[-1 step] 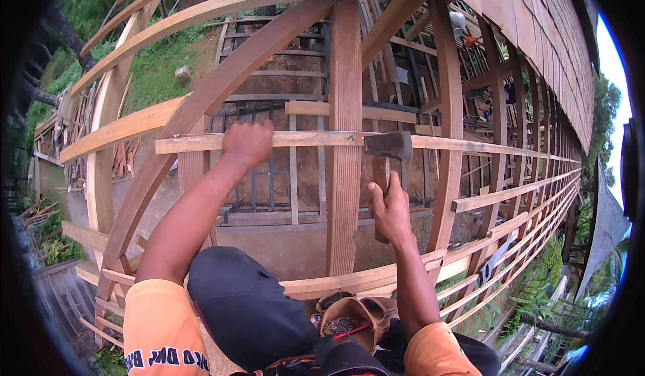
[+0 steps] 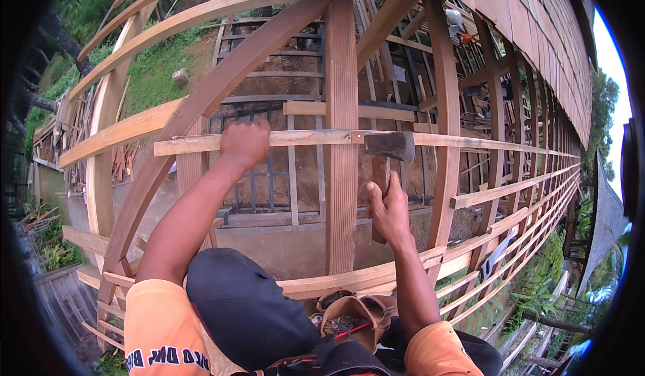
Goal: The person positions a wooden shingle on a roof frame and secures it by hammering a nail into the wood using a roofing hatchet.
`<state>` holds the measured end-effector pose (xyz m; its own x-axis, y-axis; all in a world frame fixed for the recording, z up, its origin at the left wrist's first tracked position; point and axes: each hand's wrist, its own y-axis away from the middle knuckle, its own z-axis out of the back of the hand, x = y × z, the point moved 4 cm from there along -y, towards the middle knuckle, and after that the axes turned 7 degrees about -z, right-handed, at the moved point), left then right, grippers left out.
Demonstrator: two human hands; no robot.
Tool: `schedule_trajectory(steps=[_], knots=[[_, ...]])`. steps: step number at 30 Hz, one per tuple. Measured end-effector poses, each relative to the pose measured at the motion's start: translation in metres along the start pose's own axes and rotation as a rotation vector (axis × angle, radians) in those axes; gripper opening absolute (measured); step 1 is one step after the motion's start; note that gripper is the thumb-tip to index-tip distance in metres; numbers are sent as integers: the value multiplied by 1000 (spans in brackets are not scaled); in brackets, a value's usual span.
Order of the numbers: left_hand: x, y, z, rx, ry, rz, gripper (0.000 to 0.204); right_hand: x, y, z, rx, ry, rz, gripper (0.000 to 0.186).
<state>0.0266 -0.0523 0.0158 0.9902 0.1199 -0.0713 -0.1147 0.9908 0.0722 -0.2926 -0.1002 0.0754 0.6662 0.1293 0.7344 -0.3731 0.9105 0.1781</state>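
My left hand (image 2: 244, 145) is closed around a pale wooden batten (image 2: 302, 139) that runs across the rafters. In my right hand (image 2: 388, 209) is a hatchet (image 2: 392, 146), gripped by its wooden handle with the thumb pointing up along it. Its dark, worn metal head overlaps the batten just right of a grooved brown rafter (image 2: 342, 201); whether they touch I cannot tell. A small bright spot, perhaps a nail head, shows on the batten above that rafter.
A brown tool pouch (image 2: 368, 332) with loose small pieces sits at my waist. Wooden shingles (image 2: 524, 33) cover the upper right. More battens (image 2: 497, 196) cross rafters at right. Through the frame show the ground far below and stacked timber. A curved brown beam (image 2: 242, 67) stands left.
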Motion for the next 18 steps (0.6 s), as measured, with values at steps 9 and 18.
schedule_trajectory(steps=[9,18], knots=[[-5,-10,-9,-2,-53,29,33,23,51,105,293,242,-46,47],[-14,4,-1,-218,-45,-70,84,15,202,282,44,773,-259,38]])
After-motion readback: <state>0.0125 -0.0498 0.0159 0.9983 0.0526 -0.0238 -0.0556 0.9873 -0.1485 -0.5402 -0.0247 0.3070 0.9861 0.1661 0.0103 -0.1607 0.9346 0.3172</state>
